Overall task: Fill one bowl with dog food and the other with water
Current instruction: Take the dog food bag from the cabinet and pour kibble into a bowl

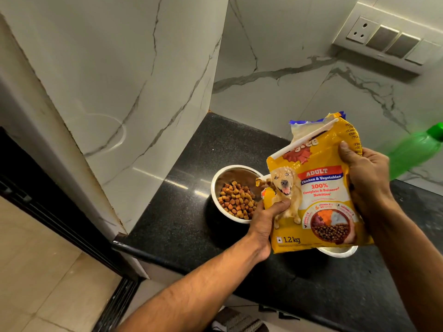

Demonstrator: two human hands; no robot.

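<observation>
A steel bowl (219, 180) on the black counter holds a heap of brown kibble (237, 200). A yellow dog food bag (318, 195) is held up over the counter just right of that bowl, its torn corner by the bowl's rim. My left hand (266, 224) grips the bag's lower left side. My right hand (366, 173) grips its right edge, thumb on the front. A second steel bowl (338, 252) shows only as a rim under the bag; its inside is hidden. A green water bottle (414, 152) stands at the right.
The black granite counter (182, 212) sits in a corner of marble walls, with its front edge near me. A switch and socket panel (388, 39) is on the right wall. Tiled floor (36, 271) lies at the lower left.
</observation>
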